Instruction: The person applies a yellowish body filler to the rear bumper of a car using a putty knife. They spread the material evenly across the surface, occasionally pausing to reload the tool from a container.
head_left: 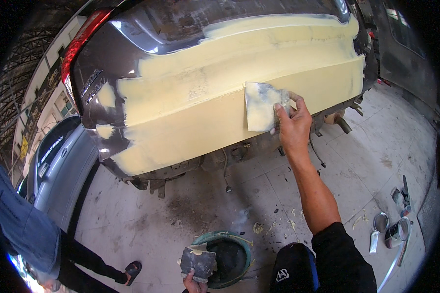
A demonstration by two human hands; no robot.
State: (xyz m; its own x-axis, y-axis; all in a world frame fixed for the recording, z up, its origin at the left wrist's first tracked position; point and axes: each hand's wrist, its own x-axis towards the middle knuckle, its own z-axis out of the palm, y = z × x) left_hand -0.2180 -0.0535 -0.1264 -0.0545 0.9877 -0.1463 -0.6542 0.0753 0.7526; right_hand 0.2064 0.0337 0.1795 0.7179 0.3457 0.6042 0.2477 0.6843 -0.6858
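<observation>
My right hand (295, 122) grips a broad, flat putty spreader (260, 106), its blade smeared with pale yellow filler. The blade lies against the lower part of the car's rear panel (190, 139), which is coated in the same yellow filler. Low in the view, my left hand (194, 284) is closed on a second dark putty spreader (198, 263) with some filler at its top edge. That spreader overlaps the left rim of a green bucket (248, 254) on the floor; the bucket's inside looks dark.
At the left stand another person (27, 222) and a silver car (66, 161). An opened tin (398, 232), a round lid (381, 222) and a tube (374, 241) lie at the lower right. Cables (226, 171) hang beneath the panel. Filler scraps and dark debris litter the tiled floor (239, 200).
</observation>
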